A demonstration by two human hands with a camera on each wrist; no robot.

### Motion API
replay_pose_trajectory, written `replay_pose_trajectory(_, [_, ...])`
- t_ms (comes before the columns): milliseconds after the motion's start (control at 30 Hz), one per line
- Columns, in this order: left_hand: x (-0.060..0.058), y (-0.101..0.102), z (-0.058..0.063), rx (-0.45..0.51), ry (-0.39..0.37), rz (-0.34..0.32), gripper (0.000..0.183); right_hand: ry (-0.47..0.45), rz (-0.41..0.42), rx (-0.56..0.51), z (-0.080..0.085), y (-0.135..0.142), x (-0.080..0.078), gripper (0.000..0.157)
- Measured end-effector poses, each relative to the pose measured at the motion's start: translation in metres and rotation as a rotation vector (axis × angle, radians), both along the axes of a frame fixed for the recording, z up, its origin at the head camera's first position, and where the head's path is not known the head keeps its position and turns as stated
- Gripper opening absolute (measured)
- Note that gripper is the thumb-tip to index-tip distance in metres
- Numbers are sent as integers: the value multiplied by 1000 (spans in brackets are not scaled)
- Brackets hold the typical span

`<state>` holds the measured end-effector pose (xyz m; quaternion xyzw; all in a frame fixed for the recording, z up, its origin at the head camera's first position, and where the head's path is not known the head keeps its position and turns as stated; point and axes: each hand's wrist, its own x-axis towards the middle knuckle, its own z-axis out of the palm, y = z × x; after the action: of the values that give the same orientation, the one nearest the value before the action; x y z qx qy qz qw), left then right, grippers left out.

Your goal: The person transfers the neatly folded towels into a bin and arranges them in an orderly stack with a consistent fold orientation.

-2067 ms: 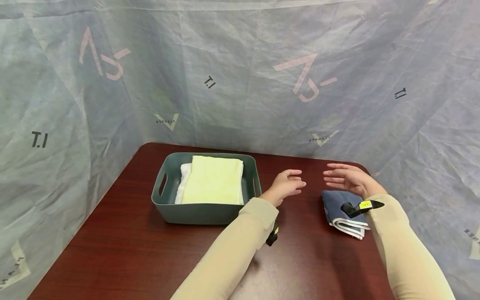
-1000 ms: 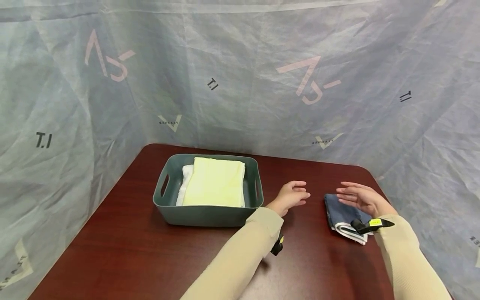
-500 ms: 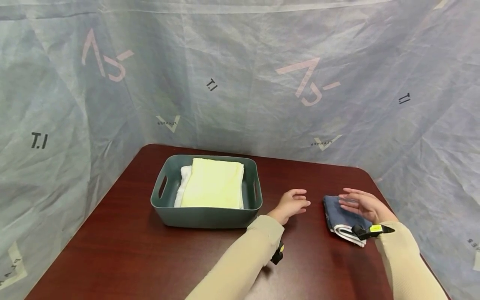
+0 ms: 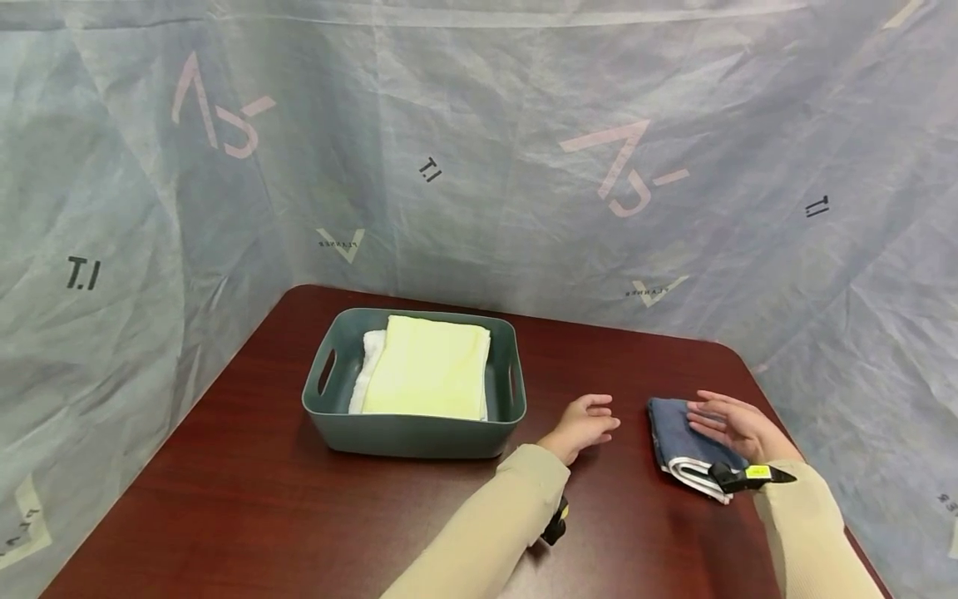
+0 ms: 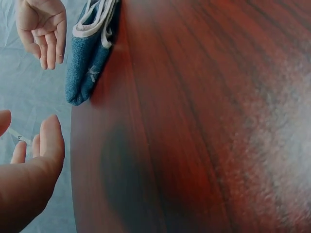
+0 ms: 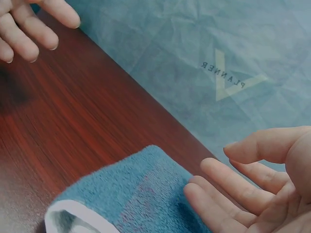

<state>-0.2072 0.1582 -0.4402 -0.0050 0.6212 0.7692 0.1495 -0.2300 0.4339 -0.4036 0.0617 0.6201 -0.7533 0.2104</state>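
A folded blue towel [image 4: 677, 433] with white edging lies on the right part of the table. My right hand [image 4: 741, 428] hovers over its right side, fingers loosely extended and holding nothing; in the right wrist view the fingertips [image 6: 194, 191] overlap the towel [image 6: 141, 189]. Between the towel and the basket is my left hand [image 4: 582, 426], raised over the table with relaxed, parted fingers and nothing in them. The grey-green basket [image 4: 412, 437] stands left of it. Inside lies a folded pale yellow towel [image 4: 427, 366] over a white towel [image 4: 367, 370].
The dark red wooden table [image 4: 247, 491] ends at a hanging grey printed sheet [image 4: 486, 166] behind and at both sides. Each sleeve carries a black wrist device, such as the right one [image 4: 748, 477].
Both hands have come lower and nearer in the head view, and the right hand has shifted to the right. The blue towel and the basket stay where they were.
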Motion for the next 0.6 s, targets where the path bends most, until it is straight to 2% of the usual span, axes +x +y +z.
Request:
replay_pose_trajectory(100, [1, 2, -4, 7, 0, -3, 38, -20, -26, -33, -3, 6, 2, 23])
replay_pose_trajectory(367, [0, 7, -6, 9, 32, -11, 39, -85, -99, -107, -11, 25, 3, 30])
replay_pose_trajectory(600, [-1, 10, -9, 23, 14, -15, 38, -154, -219, -150, -22, 42, 5, 34])
